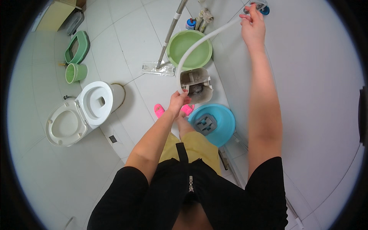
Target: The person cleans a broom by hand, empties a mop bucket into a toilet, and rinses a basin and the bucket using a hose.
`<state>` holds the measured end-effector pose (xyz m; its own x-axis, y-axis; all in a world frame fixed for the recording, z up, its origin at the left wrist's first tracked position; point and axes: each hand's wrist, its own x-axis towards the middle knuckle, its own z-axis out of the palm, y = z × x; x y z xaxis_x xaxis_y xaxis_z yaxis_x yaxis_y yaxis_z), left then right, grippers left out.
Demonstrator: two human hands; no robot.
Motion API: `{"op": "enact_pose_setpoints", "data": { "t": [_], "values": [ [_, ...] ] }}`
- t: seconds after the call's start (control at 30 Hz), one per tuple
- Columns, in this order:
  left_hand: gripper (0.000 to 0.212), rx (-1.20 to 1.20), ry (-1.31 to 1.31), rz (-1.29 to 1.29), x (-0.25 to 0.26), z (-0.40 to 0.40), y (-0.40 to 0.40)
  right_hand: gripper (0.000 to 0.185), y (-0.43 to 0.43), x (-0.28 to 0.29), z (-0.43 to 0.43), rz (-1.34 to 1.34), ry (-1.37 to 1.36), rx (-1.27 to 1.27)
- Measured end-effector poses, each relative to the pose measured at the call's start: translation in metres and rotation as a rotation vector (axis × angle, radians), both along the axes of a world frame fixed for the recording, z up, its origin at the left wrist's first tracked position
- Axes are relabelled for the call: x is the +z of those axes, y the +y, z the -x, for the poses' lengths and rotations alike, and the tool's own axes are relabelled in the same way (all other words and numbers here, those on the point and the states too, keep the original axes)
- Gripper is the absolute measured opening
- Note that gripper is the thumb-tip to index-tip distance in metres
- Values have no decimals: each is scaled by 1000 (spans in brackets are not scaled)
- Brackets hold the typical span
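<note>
A white flexible hose (192, 48) arcs from the wall tap (257, 6) at the upper right down to a grey mop bucket (201, 96). My left hand (180, 101) grips the hose's lower end at the bucket's left side. The bucket has two compartments and looks wet and dirty inside. My right hand (253, 28) is raised at the tap, fingers partly bent; whether it touches the tap is unclear. Below the bucket, a blue basin (225, 125) holds a grey plastic insert (205, 124) with slots.
A green basin (188, 43) and a flat mop head (149, 67) on a metal pole lie beyond the bucket. A blue bottle (190, 24) and cloth gloves (204, 18) are behind them. The toilet (96, 103), with raised seat, a green bin (76, 73) and a green tray (84, 46) stand left.
</note>
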<state>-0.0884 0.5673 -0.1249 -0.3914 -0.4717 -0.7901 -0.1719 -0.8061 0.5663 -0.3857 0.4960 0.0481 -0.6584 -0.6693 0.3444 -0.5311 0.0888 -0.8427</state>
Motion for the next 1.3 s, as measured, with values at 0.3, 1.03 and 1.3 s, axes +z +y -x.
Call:
{"op": "enact_pose_setpoints", "data": {
  "t": [0.3,1.03,1.3],
  "values": [
    [23,59,89,101,20,22,-59,25,174,-167,-125,-601,-527,29],
    [90,-197,-189,326,-191,41,-103,51,201,-404,-95,-875,-485,-135],
    [72,-645,-480,177,-258,-46,2,30,165,-375,-116,-1186,-143,31]
  ]
}}
